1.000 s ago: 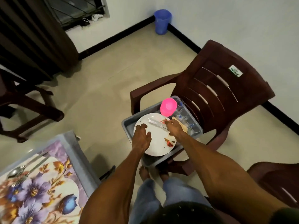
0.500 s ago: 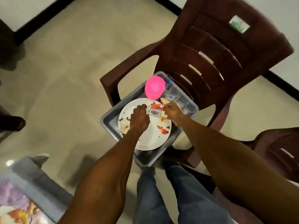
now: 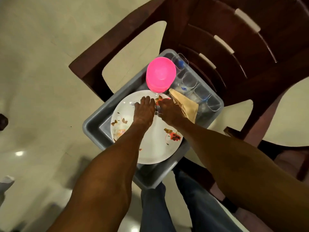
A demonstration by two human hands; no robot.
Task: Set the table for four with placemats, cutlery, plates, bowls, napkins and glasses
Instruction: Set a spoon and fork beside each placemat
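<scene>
While I leaned over the grey tub [image 3: 93, 126] on the brown chair [image 3: 217, 22], both my hands met above the white flowered plate [image 3: 153, 148] inside it. My left hand [image 3: 144, 111] and right hand [image 3: 168, 113] curled around cutlery [image 3: 157, 112], mostly hidden. Pink bowls [image 3: 160, 73], glasses [image 3: 190, 81] and tan napkins [image 3: 187, 106] sat in the tub beyond.
</scene>
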